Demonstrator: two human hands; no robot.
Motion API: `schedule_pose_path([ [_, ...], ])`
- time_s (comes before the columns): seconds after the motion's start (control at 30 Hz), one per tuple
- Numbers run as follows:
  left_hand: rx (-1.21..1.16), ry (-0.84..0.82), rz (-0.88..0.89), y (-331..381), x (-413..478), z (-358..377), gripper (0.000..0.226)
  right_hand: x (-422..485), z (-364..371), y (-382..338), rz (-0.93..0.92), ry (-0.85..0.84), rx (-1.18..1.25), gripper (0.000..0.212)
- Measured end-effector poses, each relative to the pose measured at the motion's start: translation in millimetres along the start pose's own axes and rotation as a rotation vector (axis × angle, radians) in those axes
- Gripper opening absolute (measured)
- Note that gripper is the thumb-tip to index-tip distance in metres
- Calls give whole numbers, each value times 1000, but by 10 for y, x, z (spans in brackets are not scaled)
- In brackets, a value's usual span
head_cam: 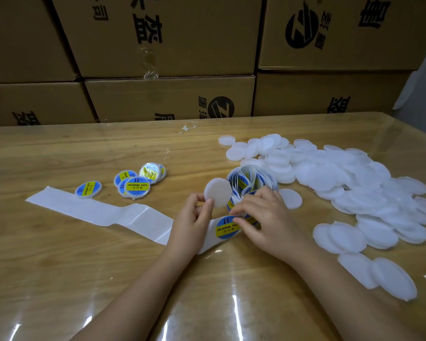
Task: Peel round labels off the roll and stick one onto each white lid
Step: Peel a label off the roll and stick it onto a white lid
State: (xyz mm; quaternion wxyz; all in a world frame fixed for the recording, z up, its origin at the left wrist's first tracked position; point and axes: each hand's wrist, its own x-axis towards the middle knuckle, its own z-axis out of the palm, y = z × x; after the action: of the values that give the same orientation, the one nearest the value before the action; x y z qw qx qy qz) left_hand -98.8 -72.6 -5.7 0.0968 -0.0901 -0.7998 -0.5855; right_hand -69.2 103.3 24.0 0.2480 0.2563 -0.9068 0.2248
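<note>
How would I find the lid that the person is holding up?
Look at the middle of the wooden table, by the white backing strip. The left hand pinches one lid by its edge, up off the table. It is bare white, unlike the blue-and-yellow labelled lids to the left, and lifted, unlike the pile lying flat on the right.

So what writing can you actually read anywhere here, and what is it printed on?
"II", "SOLDERING PASTE": nearest labelled lid; the Chinese line beneath is unclear.
"II", "SOLDERING", next word cut off by the right hand: label on the strip.
Too blurred: other labelled lids.
Large Chinese characters and a round logo, unreadable to me: cardboard boxes.
Blank: white lid in the left hand.
</note>
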Motion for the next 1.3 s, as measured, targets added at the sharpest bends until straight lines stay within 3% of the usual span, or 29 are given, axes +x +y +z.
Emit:
schedule_pose_path([
  [0.27, 34, -11, 19, 3, -5, -2, 17, 14, -18, -35, 80, -55, 261, 6],
  [0.47, 54, -2, 134, 30, -46, -7, 16, 23, -51, -59, 256, -156, 476, 30],
  [0.73, 77, -105, 182, 90, -95, -22, 6, 22, 4, -131, 313, -176, 642, 20],
  [0.83, 74, -103, 173, 108, -95, -33, 4, 30, 18, -163, 262, -150, 663, 25],
  [0.93, 58, -127, 152, 126, -110, -37, 19, 32, 14, -202, 81, -119, 553, 29],
  [1.07, 51, -120, 136, 103, -107, -33, 6, 42, -8, -274, -92, -84, 356, 22],
  [1.3, 99, -96, 159, 118, -107, -27, 14, 36, 1, -304, -208, 75, 280, 9],
])
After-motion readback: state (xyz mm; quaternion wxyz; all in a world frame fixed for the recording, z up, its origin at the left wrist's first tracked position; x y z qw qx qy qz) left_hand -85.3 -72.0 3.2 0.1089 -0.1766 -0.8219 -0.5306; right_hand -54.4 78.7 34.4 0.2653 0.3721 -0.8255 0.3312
